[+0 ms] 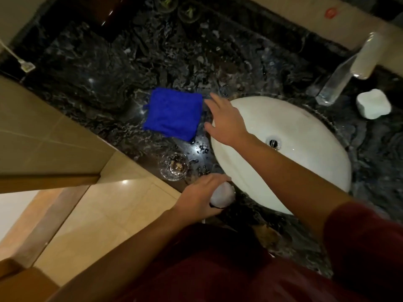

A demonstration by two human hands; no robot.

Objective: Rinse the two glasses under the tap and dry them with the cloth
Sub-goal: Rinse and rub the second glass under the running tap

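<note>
A folded blue cloth (173, 113) lies on the dark marble counter left of the white basin (305, 131). My right hand (226, 120) reaches over the basin's left rim towards the cloth, fingers spread, just short of its right edge. My left hand (200, 196) grips a clear glass (223, 196) from above at the counter's front edge, beside the basin. A second clear glass (173, 167) stands upright on the counter below the cloth, near the front edge. The chrome tap (340, 77) rises at the basin's far right.
A white soap holder (373, 103) sits right of the tap. Water droplets (201, 149) spot the counter between cloth and basin. Two small potted plants (187, 12) stand at the back. Beige floor tiles (104, 214) lie left of the counter.
</note>
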